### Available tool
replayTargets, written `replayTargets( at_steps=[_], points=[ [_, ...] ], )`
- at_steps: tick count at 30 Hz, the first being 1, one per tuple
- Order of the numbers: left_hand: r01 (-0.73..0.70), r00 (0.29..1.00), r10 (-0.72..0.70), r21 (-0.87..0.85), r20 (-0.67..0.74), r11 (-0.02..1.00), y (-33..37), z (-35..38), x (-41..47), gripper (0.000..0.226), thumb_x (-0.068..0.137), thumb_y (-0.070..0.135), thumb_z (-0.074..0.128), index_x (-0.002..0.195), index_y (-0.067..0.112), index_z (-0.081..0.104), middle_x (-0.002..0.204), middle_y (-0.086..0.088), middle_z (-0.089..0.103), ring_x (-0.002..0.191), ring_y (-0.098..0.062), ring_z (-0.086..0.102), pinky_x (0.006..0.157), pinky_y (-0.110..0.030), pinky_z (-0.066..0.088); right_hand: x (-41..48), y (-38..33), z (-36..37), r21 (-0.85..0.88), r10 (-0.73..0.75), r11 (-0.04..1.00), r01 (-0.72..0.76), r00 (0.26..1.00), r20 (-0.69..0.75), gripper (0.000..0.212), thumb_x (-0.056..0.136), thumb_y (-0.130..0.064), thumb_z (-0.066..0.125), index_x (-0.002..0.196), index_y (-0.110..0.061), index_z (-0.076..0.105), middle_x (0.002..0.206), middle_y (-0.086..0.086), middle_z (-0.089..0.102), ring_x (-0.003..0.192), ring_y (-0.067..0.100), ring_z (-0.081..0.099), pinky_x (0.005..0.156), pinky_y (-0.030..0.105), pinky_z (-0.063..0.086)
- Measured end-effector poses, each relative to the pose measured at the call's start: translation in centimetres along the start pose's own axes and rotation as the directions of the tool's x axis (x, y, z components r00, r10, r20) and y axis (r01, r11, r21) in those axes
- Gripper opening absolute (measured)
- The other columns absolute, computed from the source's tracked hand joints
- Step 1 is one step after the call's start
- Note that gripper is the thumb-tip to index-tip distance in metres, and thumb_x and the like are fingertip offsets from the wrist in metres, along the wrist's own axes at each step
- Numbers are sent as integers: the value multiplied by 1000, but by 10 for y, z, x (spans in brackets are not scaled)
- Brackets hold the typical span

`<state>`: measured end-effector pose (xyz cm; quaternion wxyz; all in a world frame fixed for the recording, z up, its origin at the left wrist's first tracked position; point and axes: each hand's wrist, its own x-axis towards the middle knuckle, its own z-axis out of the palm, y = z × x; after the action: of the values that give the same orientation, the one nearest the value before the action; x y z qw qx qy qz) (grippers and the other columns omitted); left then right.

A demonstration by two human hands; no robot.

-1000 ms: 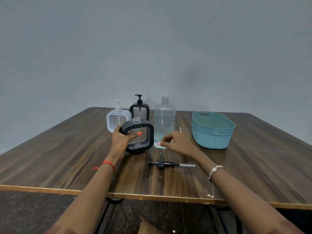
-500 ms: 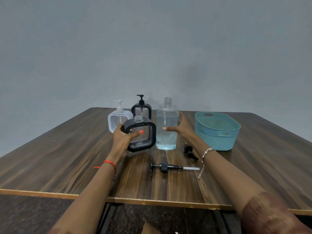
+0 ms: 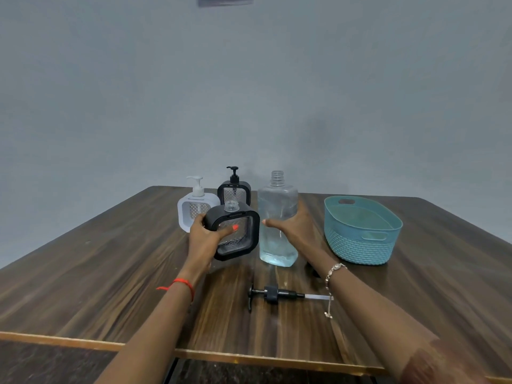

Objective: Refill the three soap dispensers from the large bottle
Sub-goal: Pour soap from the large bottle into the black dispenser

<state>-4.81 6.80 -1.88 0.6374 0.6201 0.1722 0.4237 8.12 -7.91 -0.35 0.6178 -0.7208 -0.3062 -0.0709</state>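
Two bare forearms are being shown, no sleeves being worn. A red thread (image 3: 181, 284) is being worn on the left wrist, a loose end trailing toward 9 o'clock. A silver chain bracelet (image 3: 333, 271) is being worn on the right wrist. Orange polish is being displayed on the left thumbnail (image 3: 235, 227).

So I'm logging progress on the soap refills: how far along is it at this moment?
Early. Done: the front black dispenser is open, its pump lying on the table, and the large bottle is uncapped. In hand: the left hand holds that dispenser tilted, and the right hand grips the bottle; no pouring yet. Left: filling it, plus the white dispenser and rear black dispenser, both with pumps on.
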Motion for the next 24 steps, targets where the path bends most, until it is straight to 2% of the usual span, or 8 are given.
replayTargets(
  at_steps=[2,4,5,7,10,12,17,24],
  points=[
    [-21,1000,21,16,-21,1000,4,2,0,50,64,-1,81,104,11,53,87,1,65,76,-10,64,60,-15,54,0,-12,-5,-20,-83,996,83,996,-14,76,54,-21,88,119,-14,48,112,0,60,100,16,59,82,20,51],
    [-44,999,45,19,-28,999,8,5,1,48,64,-1,81,102,11,54,85,3,65,74,-8,63,59,-13,54,1,-28,-13,-123,-184,976,181,983,-15,80,54,-20,88,121,-17,44,105,-4,56,88,12,55,64,8,44],
    [-55,998,56,27,-30,998,10,7,1,47,65,-1,81,101,11,54,84,4,65,74,-8,63,58,-13,53,2,-36,-19,-164,-221,962,217,975,-10,81,53,-19,87,121,-19,43,101,-4,55,82,13,54,59,11,44],
    [-71,996,73,48,-42,996,15,10,0,47,64,1,82,100,11,54,85,4,65,76,-11,64,62,-17,54,3,-49,-30,-215,-279,937,277,960,19,83,53,-18,86,123,-20,42,98,1,58,79,20,57,64,26,50],
    [-69,995,75,81,-72,994,20,17,-2,53,60,8,86,103,8,56,93,-5,68,85,-21,66,76,-33,55,2,-62,-46,-357,-318,875,327,944,84,84,50,-21,84,123,-23,41,90,12,63,76,28,61,64,40,54],
    [-65,993,73,92,-88,994,22,22,-5,56,58,10,87,105,7,57,97,-9,69,89,-24,66,79,-37,55,-1,-69,-54,-451,-313,830,328,943,111,84,50,-22,82,123,-25,41,86,13,63,73,28,60,61,39,52],
    [-105,988,119,137,-98,985,32,35,-22,57,58,9,87,105,8,54,95,-5,64,86,-21,62,71,-25,49,-13,-76,-70,-564,-292,752,340,940,178,85,52,-22,81,126,-25,40,90,1,56,76,23,58,63,31,50],
    [-154,976,187,247,-115,957,32,44,-34,65,54,15,89,109,8,53,101,-8,64,95,-26,62,83,-40,53,-25,-74,-84,-669,-273,639,379,925,264,87,55,-25,79,131,-24,36,100,6,63,86,26,62,64,28,45]
  ],
)
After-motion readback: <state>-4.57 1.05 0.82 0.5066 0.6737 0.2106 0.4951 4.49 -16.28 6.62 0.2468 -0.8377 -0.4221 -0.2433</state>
